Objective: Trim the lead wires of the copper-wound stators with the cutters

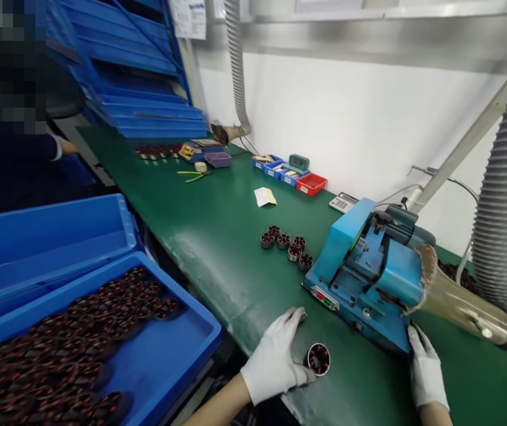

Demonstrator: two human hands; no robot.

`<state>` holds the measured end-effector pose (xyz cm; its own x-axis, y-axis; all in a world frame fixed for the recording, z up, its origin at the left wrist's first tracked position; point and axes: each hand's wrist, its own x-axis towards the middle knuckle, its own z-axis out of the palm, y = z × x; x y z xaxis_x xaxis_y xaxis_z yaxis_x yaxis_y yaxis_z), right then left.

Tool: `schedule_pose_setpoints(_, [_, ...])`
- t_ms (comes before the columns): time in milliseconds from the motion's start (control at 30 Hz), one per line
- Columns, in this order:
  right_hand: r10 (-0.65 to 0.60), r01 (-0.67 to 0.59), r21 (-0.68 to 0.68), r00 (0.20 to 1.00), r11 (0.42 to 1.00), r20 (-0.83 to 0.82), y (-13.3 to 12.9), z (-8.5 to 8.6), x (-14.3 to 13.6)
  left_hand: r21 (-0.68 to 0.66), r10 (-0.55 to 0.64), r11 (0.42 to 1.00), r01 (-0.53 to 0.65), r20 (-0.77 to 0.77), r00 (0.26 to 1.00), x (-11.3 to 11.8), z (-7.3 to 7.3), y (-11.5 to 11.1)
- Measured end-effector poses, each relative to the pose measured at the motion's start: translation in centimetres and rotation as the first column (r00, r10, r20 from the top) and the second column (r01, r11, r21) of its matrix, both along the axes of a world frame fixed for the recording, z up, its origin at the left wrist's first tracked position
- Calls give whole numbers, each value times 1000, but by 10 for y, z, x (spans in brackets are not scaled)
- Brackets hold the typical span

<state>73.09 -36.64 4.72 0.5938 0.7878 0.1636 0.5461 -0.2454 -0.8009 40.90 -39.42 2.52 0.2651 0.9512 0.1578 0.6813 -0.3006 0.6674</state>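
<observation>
A round metal-rimmed part [319, 360] with a dark, red-flecked inside lies on the green tabletop [218, 248], just beside the thumb of the gloved left hand [278, 358]. That hand's grip is wide, its fingers spread. The gloved right hand [427, 368] is at the side of the blue machine [368, 284]; its grip I cannot tell. Six similar parts [284, 241] sit near the machine's far corner; many more fill much of a blue tray [164, 361].

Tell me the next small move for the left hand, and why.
Probably close the gloved left hand around the lone round part: its thumb and fingers are spread beside that part on the green table, while the right hand is at the blue machine, farther from it.
</observation>
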Motion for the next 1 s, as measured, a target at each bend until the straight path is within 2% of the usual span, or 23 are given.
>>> schedule_pose_setpoints(67, [-83,85,-49,996,995,44,-12,2,-5,66,-29,997,38,-125,992,-2,4,-2])
schedule_pose_setpoints(133, [-109,110,1,988,994,108,-29,7,-21,102,-104,986,129,-217,971,-2,9,-2])
schedule_pose_setpoints(167, [-74,70,37,990,997,118,-38,9,-34,105,-150,978,178,-232,961,-1,11,-1])
schedule_pose_setpoints(233, [115,-115,23,993,993,-6,-51,11,-65,93,-242,960,264,-201,949,6,15,0])
schedule_pose_setpoints(300, [358,-383,-77,906,921,-224,-57,7,-98,73,-314,943,325,-127,941,16,16,1])
schedule_pose_setpoints(333, [417,-457,-85,861,885,-291,-57,5,-113,67,-336,937,342,-89,938,21,15,1])
schedule_pose_setpoints(400, [452,-499,-49,820,865,-352,-52,0,-136,75,-358,930,359,-24,933,29,11,2])
schedule_pose_setpoints(467, [426,-459,0,824,888,-374,-47,-2,-149,110,-373,922,370,7,928,34,6,3])
schedule_pose_setpoints(600, [348,-371,36,828,928,-439,-45,-4,-153,170,-375,913,370,-6,927,36,2,1])
schedule_pose_setpoints(700, [277,-286,65,810,956,-516,-48,0,-142,137,-299,945,296,-1,954,38,5,-3])
schedule_pose_setpoints(767, [227,-151,171,728,974,-647,-48,8,-128,75,-237,969,236,-3,972,40,9,-5])
schedule_pose_setpoints(833, [198,72,291,578,954,-792,-46,20,-113,31,-182,983,182,-1,983,42,12,-5])
schedule_pose_setpoints(867, [191,151,307,515,940,-836,-44,24,-109,28,-164,986,164,9,986,41,12,-4])
schedule_pose_setpoints(900, [181,155,289,488,945,-854,-43,27,-107,35,-162,986,161,24,986,40,13,-3])
schedule_pose_setpoints(933, [172,69,239,506,969,-845,-42,28,-108,46,-184,982,182,38,982,39,13,-2])
schedule_pose_setpoints(967, [175,-69,164,547,984,-818,-42,26,-112,53,-227,973,225,48,973,36,13,0])
schedule_pose_setpoints(1000, [199,-212,86,599,974,-775,-43,23,-118,49,-282,959,280,51,958,34,13,1])
